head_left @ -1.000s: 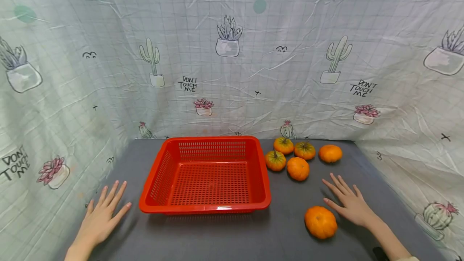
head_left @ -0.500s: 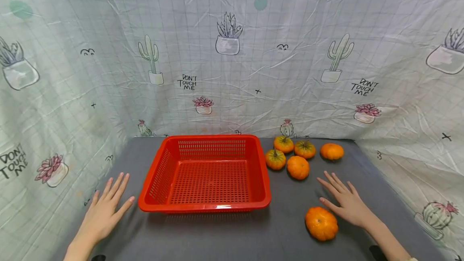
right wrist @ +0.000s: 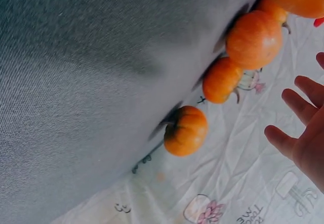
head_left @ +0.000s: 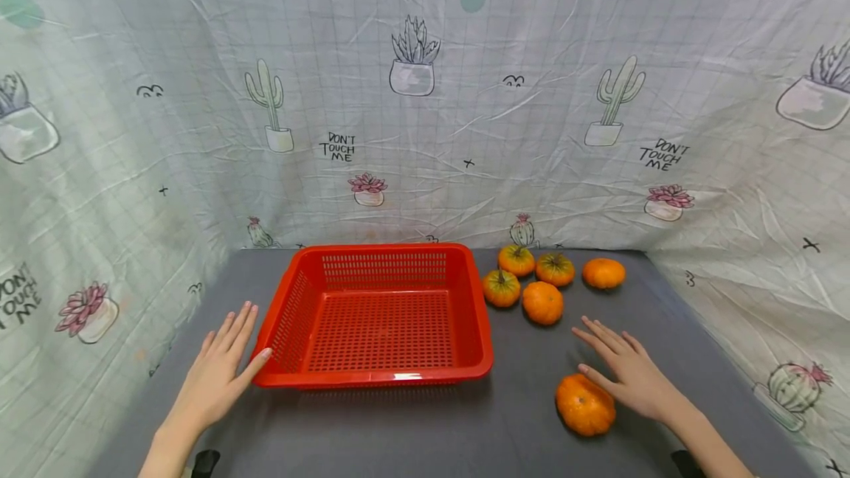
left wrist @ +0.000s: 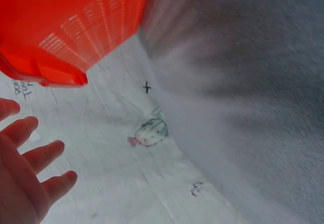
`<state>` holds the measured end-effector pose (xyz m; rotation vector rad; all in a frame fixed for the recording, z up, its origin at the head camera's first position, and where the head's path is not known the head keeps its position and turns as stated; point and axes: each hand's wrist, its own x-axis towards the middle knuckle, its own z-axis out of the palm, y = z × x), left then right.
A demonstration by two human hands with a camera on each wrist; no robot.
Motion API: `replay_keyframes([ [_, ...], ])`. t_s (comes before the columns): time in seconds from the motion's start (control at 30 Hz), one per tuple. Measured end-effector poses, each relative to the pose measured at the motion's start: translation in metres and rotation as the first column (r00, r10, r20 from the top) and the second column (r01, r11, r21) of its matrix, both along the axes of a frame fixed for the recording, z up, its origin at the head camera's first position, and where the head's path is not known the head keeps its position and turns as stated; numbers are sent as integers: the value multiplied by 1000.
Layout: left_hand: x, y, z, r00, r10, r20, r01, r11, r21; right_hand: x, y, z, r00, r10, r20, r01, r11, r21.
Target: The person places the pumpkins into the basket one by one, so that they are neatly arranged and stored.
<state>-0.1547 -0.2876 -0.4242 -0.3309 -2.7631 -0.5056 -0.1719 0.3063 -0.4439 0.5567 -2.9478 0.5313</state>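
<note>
In the head view my left hand [head_left: 215, 382] hovers with straight, spread fingers beside the left front corner of a red plastic basket [head_left: 372, 378]; its thumb tip overlaps the rim there, and whether they touch I cannot tell. The basket has nothing in it. My right hand [head_left: 627, 371], fingers spread and holding nothing, is above and just right of a small orange pumpkin [head_left: 584, 406]. In the left wrist view, the fingers [left wrist: 43, 155] are apart from the basket [left wrist: 66, 37]. The right wrist view shows the loose fingers [right wrist: 298, 105] and several pumpkins, one at the lower end [right wrist: 186, 131].
Behind the right hand several more pumpkins sit on the grey table [head_left: 425, 441]: an orange one [head_left: 542, 303], a greenish one [head_left: 501, 288] near the basket's right side, and another orange one [head_left: 603, 274] at the back. A printed cloth [head_left: 425, 131] hangs around the back and sides.
My left hand has moved right and slightly forward, up to the basket's corner. The right hand has shifted a little left, toward the front pumpkin. The head view has shifted slightly.
</note>
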Motion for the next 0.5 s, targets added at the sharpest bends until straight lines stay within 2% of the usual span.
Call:
replay_keyframes([
  [0.2,-5,8,0,1000,-2,-10,2,1000,7,6,-8,4,998,30,-51,-29,999,22],
  [0.5,-8,15,-4,997,9,71,-8,1000,-14,12,-21,6,987,95,-127,-88,994,57],
])
